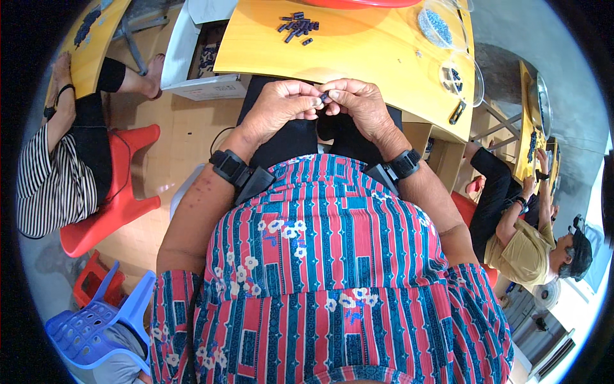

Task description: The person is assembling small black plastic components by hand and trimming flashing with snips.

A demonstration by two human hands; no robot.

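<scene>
My left hand [279,109] and my right hand [360,107] meet just in front of the yellow table's near edge. Between their pinched fingertips is a small dark part [325,97], mostly covered by the fingers, so its exact shape cannot be made out. Both hands are closed on it. Ahead on the yellow table [358,45] lies a loose pile of small dark blue-black cylindrical parts [297,27]. To the right, a clear round tub [478,89] holds a few dark pieces. A dark elongated object [457,112] rests by the table's right edge.
A clear tub of small blue pieces [435,29] and a red basin [364,2] stand farther back. An open white carton [208,88] is left of the table. Co-workers sit at tables on both sides, one on a red stool [118,185]. A blue chair [89,329] stands behind left.
</scene>
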